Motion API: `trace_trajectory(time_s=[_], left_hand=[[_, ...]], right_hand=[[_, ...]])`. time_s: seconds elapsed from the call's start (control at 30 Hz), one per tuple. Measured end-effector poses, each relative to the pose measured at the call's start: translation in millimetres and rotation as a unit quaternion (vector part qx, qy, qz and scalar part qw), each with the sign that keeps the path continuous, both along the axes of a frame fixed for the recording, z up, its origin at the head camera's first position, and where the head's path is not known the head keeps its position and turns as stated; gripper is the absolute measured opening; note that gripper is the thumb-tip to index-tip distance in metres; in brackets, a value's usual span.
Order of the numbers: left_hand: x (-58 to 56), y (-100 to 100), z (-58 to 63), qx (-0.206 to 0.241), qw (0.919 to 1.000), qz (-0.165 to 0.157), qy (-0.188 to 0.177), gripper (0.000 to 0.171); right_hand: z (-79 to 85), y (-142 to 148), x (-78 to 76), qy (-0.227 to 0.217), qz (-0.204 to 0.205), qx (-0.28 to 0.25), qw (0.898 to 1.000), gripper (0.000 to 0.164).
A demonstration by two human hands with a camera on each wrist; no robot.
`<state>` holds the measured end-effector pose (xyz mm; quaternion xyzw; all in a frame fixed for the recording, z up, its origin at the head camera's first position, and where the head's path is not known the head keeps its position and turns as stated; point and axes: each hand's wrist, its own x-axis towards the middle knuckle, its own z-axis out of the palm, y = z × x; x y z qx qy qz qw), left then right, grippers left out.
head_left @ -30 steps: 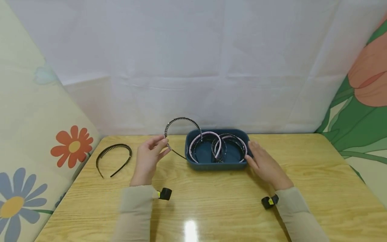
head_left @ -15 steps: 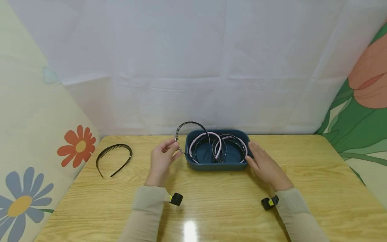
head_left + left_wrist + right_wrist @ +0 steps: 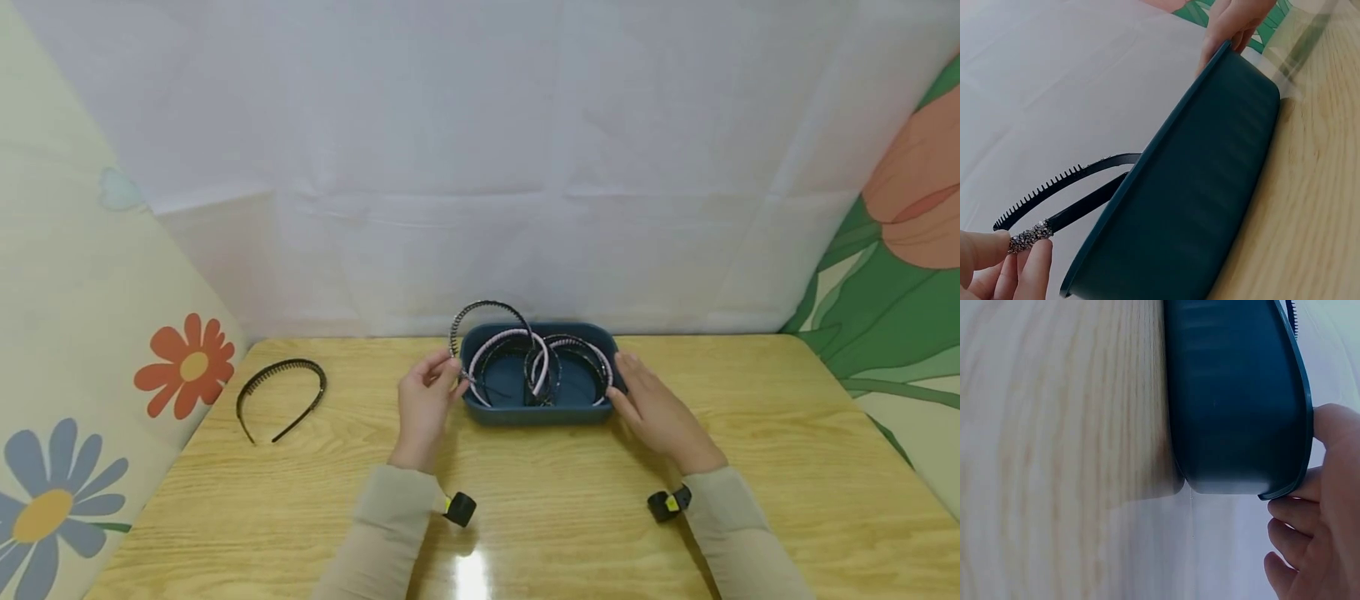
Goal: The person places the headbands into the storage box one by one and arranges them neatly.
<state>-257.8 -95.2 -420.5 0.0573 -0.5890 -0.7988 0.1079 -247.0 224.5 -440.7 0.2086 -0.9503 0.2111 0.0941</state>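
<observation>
My left hand (image 3: pixel 427 408) pinches a black toothed headband (image 3: pixel 491 302) at its sparkly section. The headband stands tilted over the left end of a dark blue box (image 3: pixel 543 414), one arm reaching inside. In the left wrist view the thumb and fingers grip the glittery sleeve (image 3: pixel 1030 237) beside the box wall. My right hand (image 3: pixel 663 412) holds the box's right end, thumb at the rim and other fingers along the outside. Inside the box lie several headbands, among them a pale pink one (image 3: pixel 545 367) and dark ones. Some overlap, so parts are hidden.
Another black toothed headband (image 3: pixel 281 364) lies alone on the wooden table (image 3: pixel 555 517) at the left. Behind the box hangs a white cloth (image 3: pixel 480 167). Flower-printed panels (image 3: pixel 67 333) stand at both sides.
My left hand has moved right with the headband, bringing it from beside the box to over its left end. The right hand and the box stay in place.
</observation>
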Motion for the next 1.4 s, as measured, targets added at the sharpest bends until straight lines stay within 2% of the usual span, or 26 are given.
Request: trace_trajectory(time_s=[0.23, 0.4, 0.5, 0.67, 0.9, 1.07, 1.27, 1.4], left_hand=[[2.2, 14.6, 0.6, -0.003, 0.9997, -0.021, 0.014, 0.036], [3.0, 23.1, -2.1, -0.028, 0.999, -0.033, 0.01, 0.035], [3.0, 29.7, -3.1, -0.049, 0.9978, -0.036, 0.025, 0.033], [-0.9, 41.2, -4.4, -0.084, 0.9941, -0.039, 0.056, 0.031], [-9.9, 56.7, 0.1, -0.124, 0.9896, -0.04, 0.061, 0.027], [-16.3, 68.1, 0.7, -0.162, 0.9821, -0.059, 0.077, 0.024], [-14.9, 75.7, 0.4, -0.229, 0.9667, -0.069, 0.091, 0.019], [-15.6, 77.4, -0.5, -0.256, 0.9595, -0.07, 0.095, 0.018]], right_hand=[[1.2, 0.1, -0.1, 0.007, 0.004, -0.002, 1.0, 0.059], [0.4, -0.5, -0.1, 0.002, 0.002, -0.001, 1.0, 0.059], [-0.1, -0.5, 0.6, -0.001, -0.001, -0.002, 1.0, 0.059], [-1.9, -0.6, 0.3, 0.002, -0.001, -0.004, 1.0, 0.059], [-3.7, 0.1, -0.8, 0.008, -0.001, 0.0, 1.0, 0.059], [-4.6, 1.1, -1.0, 0.007, -0.006, 0.001, 1.0, 0.059], [-6.4, -0.9, -1.8, -0.001, -0.007, 0.001, 1.0, 0.06], [-6.3, -1.8, -2.2, 0.001, -0.009, 0.0, 1.0, 0.06]])
